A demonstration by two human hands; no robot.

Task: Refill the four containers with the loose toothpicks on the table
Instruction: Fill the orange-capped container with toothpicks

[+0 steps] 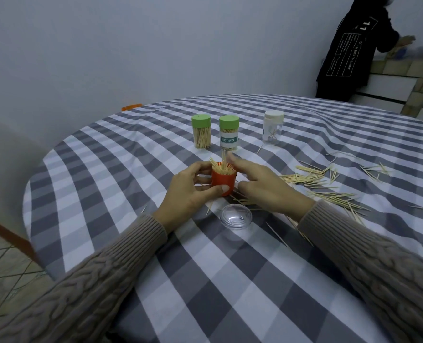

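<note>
Near bench's middle, left hand [189,191] fingers clamp orange container [223,182], toothpicks upright inside. Right hand [260,184] fingers loose, forefinger over its rim. Loose toothpicks [312,178] lie flat just right, nearer right hand.

The green-lidded container [228,133] bears a label reading "TOOTHPICK".

Left hand [193,188] curls in a grip, right hand [260,184] beside it, index finger seemingly extended.
</note>
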